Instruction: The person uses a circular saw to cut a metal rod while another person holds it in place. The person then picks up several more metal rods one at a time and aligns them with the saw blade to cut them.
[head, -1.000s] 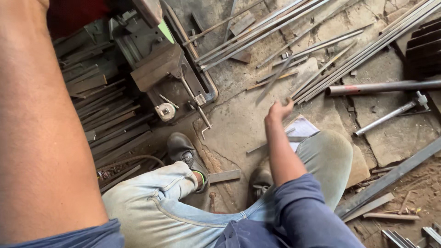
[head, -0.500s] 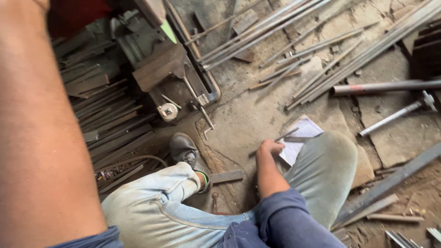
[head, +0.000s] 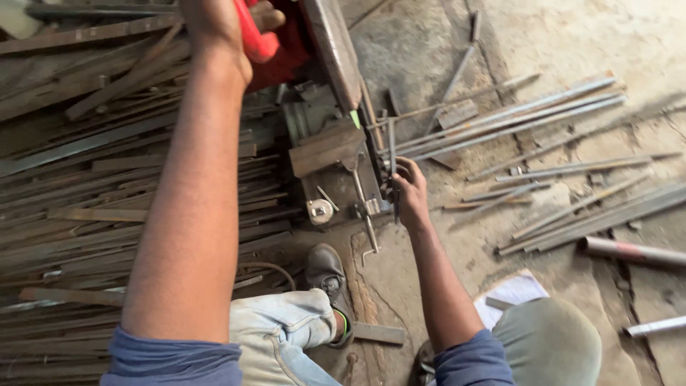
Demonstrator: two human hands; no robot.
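Observation:
My left hand [head: 214, 28] is raised at the top of the view, closed around the red handle [head: 251, 36] of a chop saw [head: 314, 86]. My right hand [head: 411, 196] reaches forward to the saw's base and grips a thin steel rod [head: 391, 161] standing against the vise [head: 336, 154]. The saw's blade guard and red body sit just above the vise. My left foot in a dark shoe [head: 327, 275] rests right below the saw base.
A heap of flat steel bars [head: 78, 200] fills the left side. Long round rods [head: 514, 121] lie scattered on the concrete floor at right, with a thicker pipe [head: 632, 250] and a sheet of paper [head: 511, 293] near my right knee.
My right hand has moved from near my knee forward to the saw's vise and taken hold of a thin rod. The view has swung up, showing my left hand on the saw handle.

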